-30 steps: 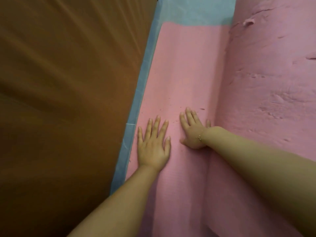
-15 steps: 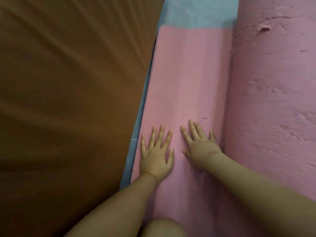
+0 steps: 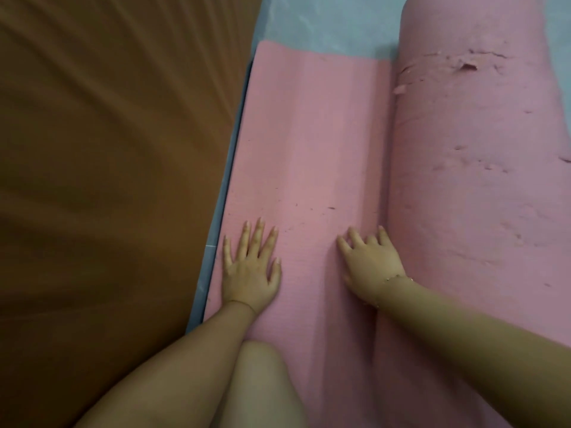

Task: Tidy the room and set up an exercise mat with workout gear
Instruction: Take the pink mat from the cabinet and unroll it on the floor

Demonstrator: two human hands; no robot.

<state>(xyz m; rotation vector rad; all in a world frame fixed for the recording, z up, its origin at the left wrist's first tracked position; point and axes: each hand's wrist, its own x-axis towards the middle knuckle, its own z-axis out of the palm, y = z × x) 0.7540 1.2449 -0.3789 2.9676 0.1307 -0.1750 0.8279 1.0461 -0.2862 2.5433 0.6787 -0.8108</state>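
A pink exercise mat (image 3: 306, 143) is lying partly unrolled on a pale blue floor (image 3: 327, 29), and everything here is placed against it. Its flat, opened strip is running away from the person, and the part not yet unrolled is sitting as a thick roll (image 3: 475, 156) along the strip's right edge, touching it. The roll's surface is looking scuffed and torn in places, with small flaps of foam lifting near its far end.

The left hand (image 3: 250, 267) is pressing palm down on the flat strip close to the mat's left edge, its fingers (image 3: 257, 233) spread wide and holding nothing. The right hand (image 3: 370, 267) is resting on the strip right at the seam where the roll begins, fingers loosely splayed, also gripping nothing; the little finger seems to be touching the roll, though the blur is making that hard to confirm. A thin bracelet (image 3: 394, 278) is circling the right wrist.

A bare knee (image 3: 262, 378) is coming in over the mat's near end, between the two forearms. Left of the mat, past a narrow band of floor, a broad brown sheet (image 3: 108, 180) of wrinkled fabric is filling the view.
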